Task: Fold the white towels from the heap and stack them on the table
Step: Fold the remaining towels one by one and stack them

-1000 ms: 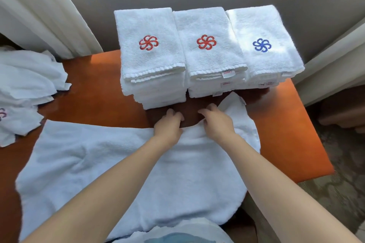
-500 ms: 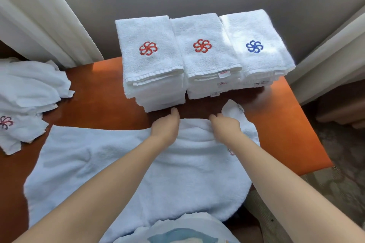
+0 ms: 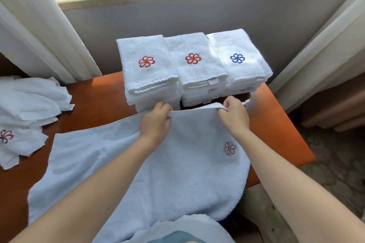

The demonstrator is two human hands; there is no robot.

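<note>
A white towel [image 3: 177, 167] lies spread over the orange table [image 3: 280, 124], its near end hanging toward me. A faint flower logo shows near its right side. My left hand [image 3: 156, 122] grips the towel's far edge, and my right hand [image 3: 233, 112] pinches the same edge further right, lifting it off the table. Three stacks of folded towels [image 3: 193, 69] stand side by side at the table's back, two topped with red logos, one with blue. The heap of unfolded towels [image 3: 25, 110] lies at the left.
White curtains [image 3: 35, 25] hang at both sides, with a grey wall and window sill behind the table. A wooden seat edge [image 3: 262, 207] shows at the lower right, and patterned floor lies beyond the table's right edge.
Both hands have raised the towel's far edge and moved it toward the stacks. The towel's logo has come into sight beside my right arm. The view tilted up, showing the window sill.
</note>
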